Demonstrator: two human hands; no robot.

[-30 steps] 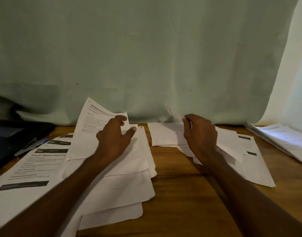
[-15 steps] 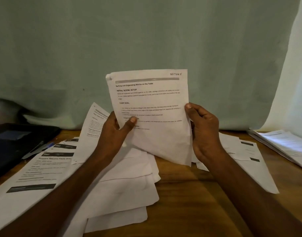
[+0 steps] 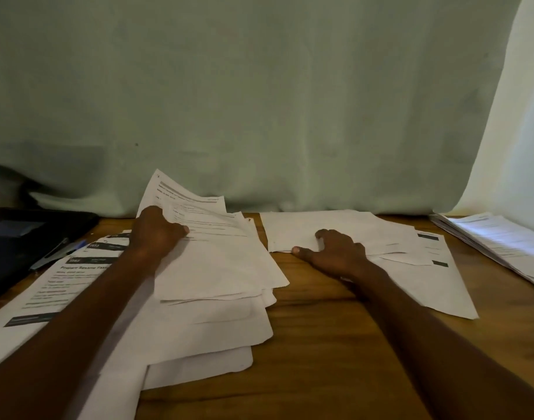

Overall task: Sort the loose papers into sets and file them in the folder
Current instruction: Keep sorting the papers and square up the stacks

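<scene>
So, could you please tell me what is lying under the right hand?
The right hand rests flat on a spread of white sheets lying on the wooden table. The hand covers whatever print is beneath it.

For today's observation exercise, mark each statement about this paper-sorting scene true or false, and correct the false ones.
1. The left hand holds raised sheets at the far end of the left pile. True.
2. The right hand holds a pen. False: it rests on the middle stack of papers with spread fingers.
3. A blue pen lies beside the dark folder at the left. True.
4. The table is glass. False: it is brown wood.
5. A further stack of papers lies at the right edge. True.
</scene>
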